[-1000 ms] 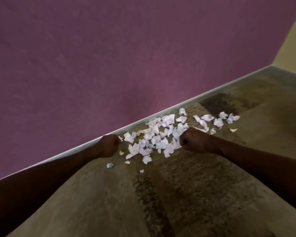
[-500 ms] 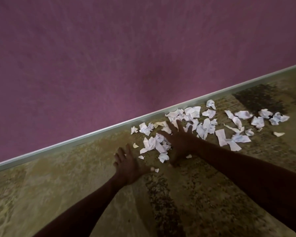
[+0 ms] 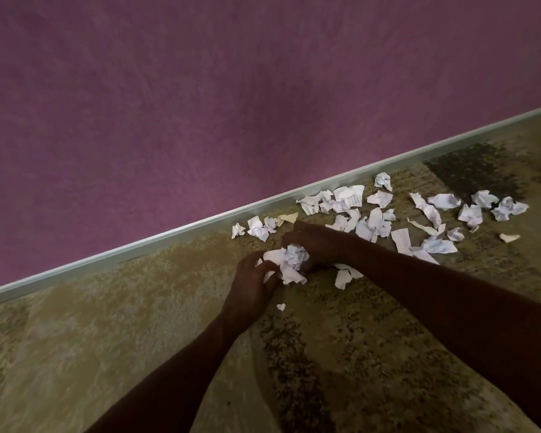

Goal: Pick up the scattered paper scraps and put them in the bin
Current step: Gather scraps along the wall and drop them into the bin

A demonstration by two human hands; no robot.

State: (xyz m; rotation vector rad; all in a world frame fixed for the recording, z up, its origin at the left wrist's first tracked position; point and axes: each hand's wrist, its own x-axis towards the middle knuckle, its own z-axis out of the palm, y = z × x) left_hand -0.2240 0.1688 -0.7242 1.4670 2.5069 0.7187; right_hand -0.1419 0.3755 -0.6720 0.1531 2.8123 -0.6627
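Note:
Several white paper scraps [image 3: 380,214] lie scattered on the carpet along the skirting. Between my two hands sits a bunched clump of scraps [image 3: 289,260]. My left hand [image 3: 252,285] curls round the clump from the near left side. My right hand [image 3: 316,245] curls round it from the far right side. One tiny scrap [image 3: 281,306] lies just below the hands, and a folded scrap [image 3: 344,276] lies under my right wrist. No bin is in view.
A purple wall [image 3: 200,104] fills the upper view, with a pale skirting strip [image 3: 169,237] running diagonally along its base. Patterned olive and brown carpet [image 3: 107,354] covers the floor to the left and near side.
Both hands lay spread flat on the carpet half a second ago. They have since drawn together and gathered a clump of scraps between them.

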